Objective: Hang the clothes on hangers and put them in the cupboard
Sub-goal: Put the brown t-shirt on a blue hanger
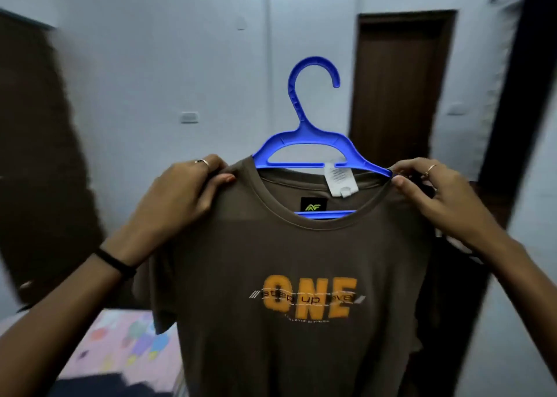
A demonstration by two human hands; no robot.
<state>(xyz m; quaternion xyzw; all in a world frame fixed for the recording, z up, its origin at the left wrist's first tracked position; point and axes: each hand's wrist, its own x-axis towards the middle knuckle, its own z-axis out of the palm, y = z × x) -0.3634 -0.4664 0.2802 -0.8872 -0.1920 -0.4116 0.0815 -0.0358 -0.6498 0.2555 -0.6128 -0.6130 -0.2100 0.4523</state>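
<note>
1. T-shirt (301, 261): brown, short-sleeved, held up in mid-air at the centre of the view, front facing the camera. Orange "ONE" lettering crosses the chest. A white care label (340, 179) and a black brand patch (313, 206) show inside the neck opening.
2. Left hand (180, 191): pinches the shirt's shoulder seam on the left of the view, thumb in front of the fabric, fingers curled behind it. A ring sits on one finger; a black band (116, 261) circles the wrist.
3. Right hand (431, 191): pinches the opposite shoulder where the fabric meets the hanger's arm tip, thumb below, fingers curled above. A ring sits on one finger.
4. Hanger (304, 137): blue plastic, upright inside the shirt. Hook and upper arms stand clear above the collar; the lower bar shows through the neck opening. The arm on the left of the view is covered by fabric; the other arm's tip is exposed at the right hand.
5. Bed (126, 345): lower left, behind the shirt, with a pink patterned sheet.
6. Wall (180, 65): pale, behind everything, carrying a switch plate (190, 117).
7. Door (398, 89): dark brown, behind the hanger to the right. Dark blurred shapes fill both side edges; they cannot be identified.
</note>
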